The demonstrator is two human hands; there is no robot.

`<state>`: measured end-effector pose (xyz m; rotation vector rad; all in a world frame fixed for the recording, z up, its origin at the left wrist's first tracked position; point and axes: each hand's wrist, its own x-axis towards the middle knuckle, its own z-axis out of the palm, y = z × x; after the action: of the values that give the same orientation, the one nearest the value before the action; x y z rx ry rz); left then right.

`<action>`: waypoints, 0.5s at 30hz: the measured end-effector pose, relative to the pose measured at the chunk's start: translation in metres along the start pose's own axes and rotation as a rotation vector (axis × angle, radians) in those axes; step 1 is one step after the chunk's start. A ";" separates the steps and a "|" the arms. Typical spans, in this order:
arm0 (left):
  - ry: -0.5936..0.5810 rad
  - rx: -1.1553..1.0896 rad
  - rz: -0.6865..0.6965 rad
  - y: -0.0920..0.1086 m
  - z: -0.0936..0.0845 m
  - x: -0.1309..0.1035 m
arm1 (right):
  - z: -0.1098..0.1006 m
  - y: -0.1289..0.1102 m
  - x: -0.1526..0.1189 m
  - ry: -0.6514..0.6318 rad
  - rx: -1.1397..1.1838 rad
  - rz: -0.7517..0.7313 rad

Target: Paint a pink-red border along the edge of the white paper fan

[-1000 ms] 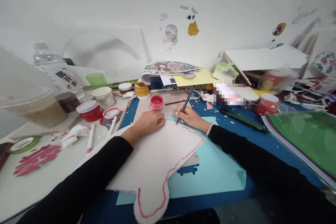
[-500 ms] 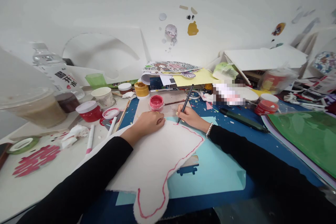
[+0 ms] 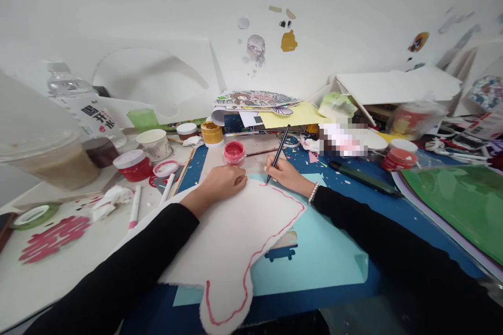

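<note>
Cream fabric [image 3: 231,230], cut to a rough shape and edged with a red painted line, is spread flat over a light blue sheet [image 3: 326,261] on the desk [image 3: 58,272]. It's pinned down near its top edge by the left hand [image 3: 223,182], fingers curled and pressed on the cloth. A thin black brush [image 3: 278,154] is pinched in the right hand [image 3: 283,174], tip touching the fabric's upper edge. An open pot of red paint [image 3: 234,152] is parked just behind the hands.
</note>
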<state>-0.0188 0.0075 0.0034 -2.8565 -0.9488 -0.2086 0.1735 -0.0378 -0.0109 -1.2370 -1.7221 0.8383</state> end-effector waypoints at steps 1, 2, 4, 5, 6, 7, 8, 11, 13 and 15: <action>0.000 0.001 -0.001 0.000 0.000 0.000 | 0.000 0.001 0.000 0.006 -0.004 -0.003; 0.001 0.002 -0.003 0.000 0.000 0.000 | 0.000 0.001 0.000 0.015 -0.006 -0.007; 0.001 0.004 -0.005 0.001 0.000 0.000 | 0.000 0.002 0.000 0.029 -0.008 -0.016; 0.001 0.004 -0.005 0.001 0.000 0.000 | 0.000 0.002 0.000 0.032 -0.008 -0.019; -0.001 0.004 -0.004 0.001 0.000 0.000 | 0.000 0.002 0.000 0.032 -0.007 -0.022; -0.003 0.005 -0.003 0.001 -0.001 0.000 | 0.000 0.002 0.001 0.029 -0.002 -0.022; -0.005 0.005 -0.002 0.001 -0.001 0.000 | 0.000 0.002 0.001 0.029 0.011 -0.020; -0.004 0.006 -0.002 0.000 -0.001 0.000 | -0.002 0.000 0.000 0.044 0.078 -0.001; -0.001 0.005 -0.002 0.000 -0.001 0.000 | -0.005 0.000 -0.002 0.040 0.130 0.015; 0.002 0.001 0.000 0.000 -0.001 0.000 | -0.010 0.000 -0.004 -0.003 0.187 0.032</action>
<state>-0.0189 0.0069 0.0040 -2.8549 -0.9487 -0.2106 0.1830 -0.0408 -0.0081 -1.1402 -1.5904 0.9973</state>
